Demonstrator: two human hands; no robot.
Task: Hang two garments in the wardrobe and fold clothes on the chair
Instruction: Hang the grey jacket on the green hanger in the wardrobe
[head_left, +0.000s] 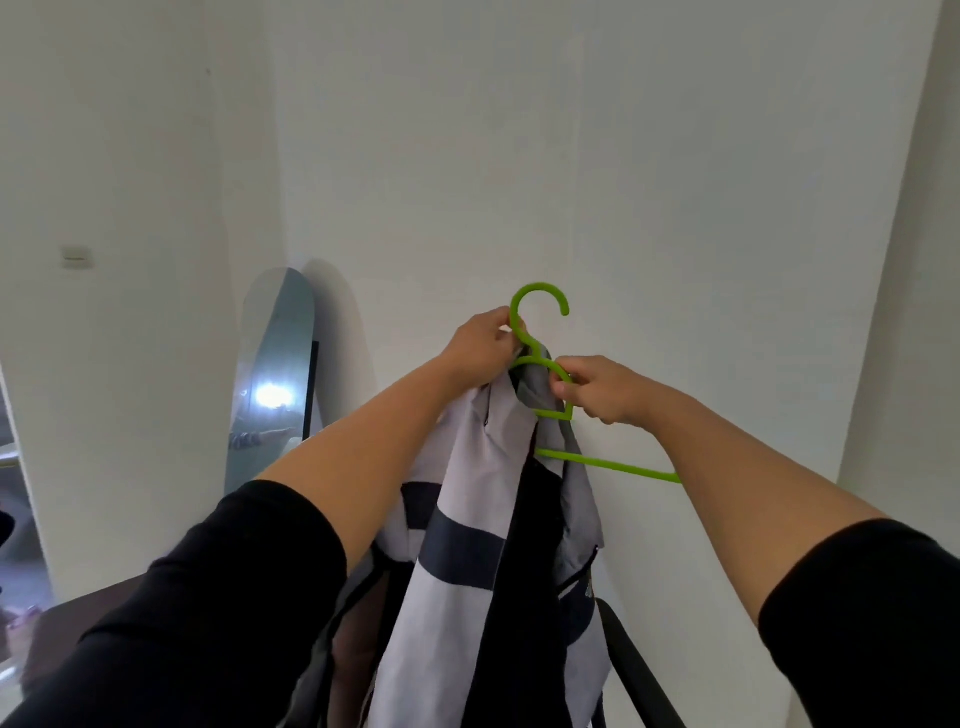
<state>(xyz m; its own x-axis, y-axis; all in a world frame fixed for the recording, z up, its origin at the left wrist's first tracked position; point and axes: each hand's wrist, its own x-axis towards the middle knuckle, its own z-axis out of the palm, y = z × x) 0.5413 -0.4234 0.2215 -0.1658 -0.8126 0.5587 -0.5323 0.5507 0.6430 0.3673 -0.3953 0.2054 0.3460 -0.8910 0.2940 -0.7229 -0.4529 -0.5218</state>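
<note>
A white wall (623, 156) fills the far side of the scene, with a tall rounded mirror (275, 374) leaning against it at the left. No wardrobe or rail shows. Near the bottom right, a dark bar that may be part of the chair (639, 670) slants out of view; I cannot tell for certain.

Held up in the middle is a grey jacket with dark bands (462, 545), hanging long and bunched from a green hanger (540, 332). The hanger's left shoulder is inside the jacket's neck; its right arm sticks out bare, pointing down to the right, so the garment sits on one side only.

The left hand (480, 345) is closed around the hanger's neck just below the hook, pinching collar fabric with it. The right hand (602, 389) is closed on the hanger's right shoulder, fingers beside the collar.

The step looks like dressing the first garment onto its hanger. Next, the jacket's other shoulder probably needs drawing over the bare arm, with the left hand steadying the hook.
</note>
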